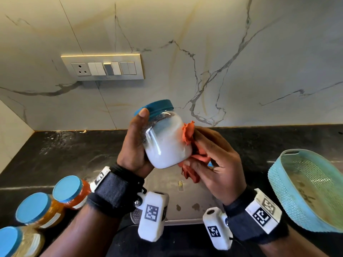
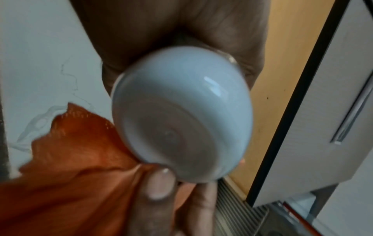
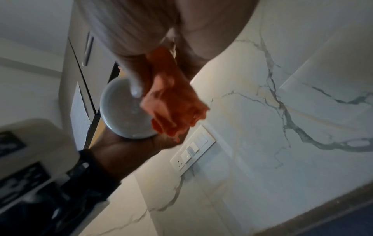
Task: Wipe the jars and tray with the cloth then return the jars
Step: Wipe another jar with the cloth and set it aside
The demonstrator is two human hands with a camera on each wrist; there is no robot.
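Head view: left hand (image 1: 132,145) grips white-filled glass jar with teal lid (image 1: 165,140), right hand (image 1: 217,164) clutches orange cloth (image 1: 193,154) against it; three blue-lidded jars (image 1: 50,201) wait near left, turquoise mesh tray (image 1: 278,182) right looks unwiped.

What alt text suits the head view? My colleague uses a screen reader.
The left hand holds up a jar of white powder while the right hand presses an orange cloth against it. Three blue-lidded jars and a turquoise tray flank them.

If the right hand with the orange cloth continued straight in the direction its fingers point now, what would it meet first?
Most likely the jar of white powder: the right hand points left and up, and its orange cloth already lies against the jar's side. The left hand holds the jar from the other side.
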